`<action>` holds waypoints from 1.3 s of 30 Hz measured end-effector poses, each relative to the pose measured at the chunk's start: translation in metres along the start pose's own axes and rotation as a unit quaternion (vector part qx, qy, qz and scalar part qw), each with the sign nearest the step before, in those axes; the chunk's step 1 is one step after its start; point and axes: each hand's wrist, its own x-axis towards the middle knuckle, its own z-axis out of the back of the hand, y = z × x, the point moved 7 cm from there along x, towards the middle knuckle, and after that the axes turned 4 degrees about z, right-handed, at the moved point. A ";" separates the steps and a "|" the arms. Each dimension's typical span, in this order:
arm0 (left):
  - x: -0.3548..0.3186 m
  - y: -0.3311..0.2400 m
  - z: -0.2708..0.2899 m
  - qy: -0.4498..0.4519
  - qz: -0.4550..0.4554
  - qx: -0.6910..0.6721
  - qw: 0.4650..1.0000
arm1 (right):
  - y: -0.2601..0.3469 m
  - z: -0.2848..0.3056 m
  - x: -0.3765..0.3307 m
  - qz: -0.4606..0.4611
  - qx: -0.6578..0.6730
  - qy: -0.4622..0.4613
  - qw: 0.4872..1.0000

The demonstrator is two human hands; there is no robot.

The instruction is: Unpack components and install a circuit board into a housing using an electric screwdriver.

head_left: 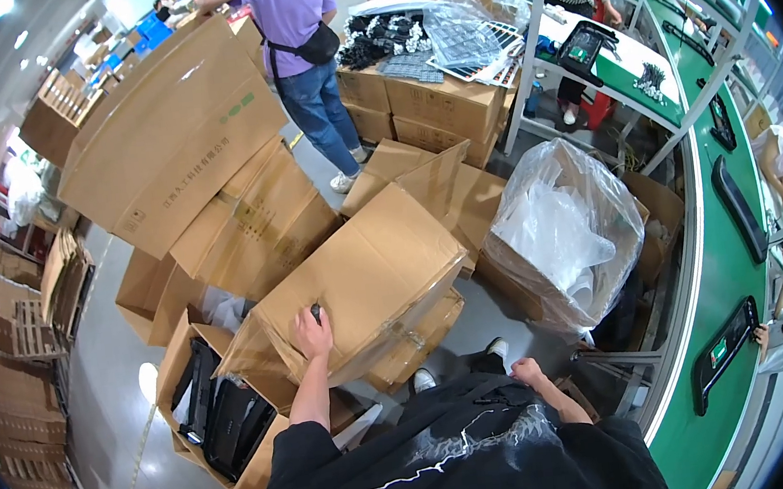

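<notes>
My left hand (311, 335) is closed around a small black object (316, 312), mostly hidden by the fingers, so its kind does not show. That hand rests over the top of a large closed cardboard box (374, 261) in front of me. My right hand (525, 371) hangs beside my body in a loose fist, away from the box; whether anything is in it is hidden. Left of the box stands an open carton (183, 438) with black plastic housings (237, 423) inside.
An open carton lined with clear plastic (560, 217) stands at right, beside a green conveyor (688, 385) carrying black units. Stacked cartons (180, 143) rise at far left. A person in a purple top (287, 26) stands beyond them. Others sit along the conveyor.
</notes>
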 end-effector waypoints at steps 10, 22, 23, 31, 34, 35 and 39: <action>-0.001 0.001 0.000 -0.005 -0.007 0.014 1.000 | -0.001 0.000 -0.003 -0.001 0.011 0.005 1.000; -0.002 -0.011 0.013 -0.004 -0.018 0.016 1.000 | 0.007 -0.002 -0.002 0.001 -0.029 0.008 1.000; -0.002 -0.011 0.013 -0.003 -0.019 0.014 1.000 | 0.008 -0.001 -0.003 0.003 -0.027 0.004 1.000; -0.006 -0.009 0.012 0.010 -0.002 0.025 1.000 | 0.019 0.000 -0.008 0.060 -0.089 -0.043 0.993; -0.014 -0.002 0.012 0.001 0.004 0.018 1.000 | 0.106 0.002 -0.037 0.234 -0.133 -0.162 0.950; -0.021 -0.002 0.014 0.000 -0.001 -0.008 1.000 | 0.149 0.001 -0.052 0.306 -0.107 -0.181 0.929; -0.042 -0.012 0.030 -0.022 -0.018 -0.056 0.998 | 0.330 -0.016 -0.106 0.504 -0.059 -0.144 0.849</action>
